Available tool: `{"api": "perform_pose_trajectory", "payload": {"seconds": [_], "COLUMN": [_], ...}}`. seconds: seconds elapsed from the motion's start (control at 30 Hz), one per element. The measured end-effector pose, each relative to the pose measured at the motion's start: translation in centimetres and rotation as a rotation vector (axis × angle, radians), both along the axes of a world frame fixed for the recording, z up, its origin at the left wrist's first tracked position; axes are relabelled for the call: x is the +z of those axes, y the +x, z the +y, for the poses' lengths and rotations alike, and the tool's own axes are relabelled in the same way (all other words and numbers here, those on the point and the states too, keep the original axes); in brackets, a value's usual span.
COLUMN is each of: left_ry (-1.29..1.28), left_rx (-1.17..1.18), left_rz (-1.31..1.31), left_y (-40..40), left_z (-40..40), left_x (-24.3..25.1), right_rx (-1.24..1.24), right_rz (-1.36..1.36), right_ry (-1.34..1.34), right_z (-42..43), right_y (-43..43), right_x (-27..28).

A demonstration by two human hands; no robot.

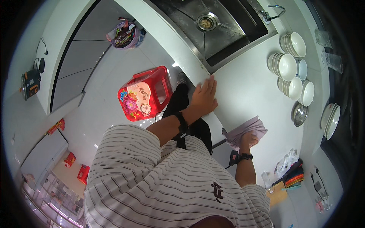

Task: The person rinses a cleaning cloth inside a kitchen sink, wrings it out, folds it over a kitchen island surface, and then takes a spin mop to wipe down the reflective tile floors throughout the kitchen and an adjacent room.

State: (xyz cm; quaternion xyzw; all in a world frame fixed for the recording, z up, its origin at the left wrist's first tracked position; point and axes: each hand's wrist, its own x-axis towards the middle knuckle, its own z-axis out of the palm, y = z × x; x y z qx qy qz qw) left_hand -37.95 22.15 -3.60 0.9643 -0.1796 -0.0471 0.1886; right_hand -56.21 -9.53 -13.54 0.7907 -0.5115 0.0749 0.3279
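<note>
My right hand [249, 138] grips a bunched mauve cloth [236, 132] against the white countertop [242, 97]. The cloth's folds spread out to the left of the fingers and above them, and its near-left part hangs at the counter's front edge. Flat and empty, my left hand [204, 96] rests at the counter's edge close to the sink's corner, fingers extended. Beyond it lies a stainless steel sink [188, 42] with a round drain strainer [206, 22]. Both wrists wear black straps.
Stacked white bowls [287, 67] and a metal bowl [300, 114] line the wall side. A faucet [272, 14] stands behind the sink. A plastic bag [286, 163], clear bottle [266, 179] and wooden board [277, 193] sit right. A red plastic stool [145, 94] and filled trash bin [127, 35] occupy the floor.
</note>
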Motion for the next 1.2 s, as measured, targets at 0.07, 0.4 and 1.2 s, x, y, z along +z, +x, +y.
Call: {"api": "perform_pose_trajectory", "payload": {"seconds": [0.07, 0.4, 1.2], "left_ry": [0.012, -0.073, 0.186], "left_rx": [-0.003, -0.118, -0.237], "left_rz": [0.032, 0.025, 0.094], "left_y": [0.0, 1.3, 0.3], "left_z": [1.2, 1.0, 0.9], "left_x": [0.4, 0.2, 0.5], "right_rx": [0.16, 1.17, 1.515], "right_rz": [-0.11, -0.385, 0.444], "right_ry": [0.407, 1.019, 0.837], "right_z": [2.4, 13.8, 20.0], "right_y": [2.9, 18.6, 24.6], "right_x": [4.1, 8.1, 11.8]}}
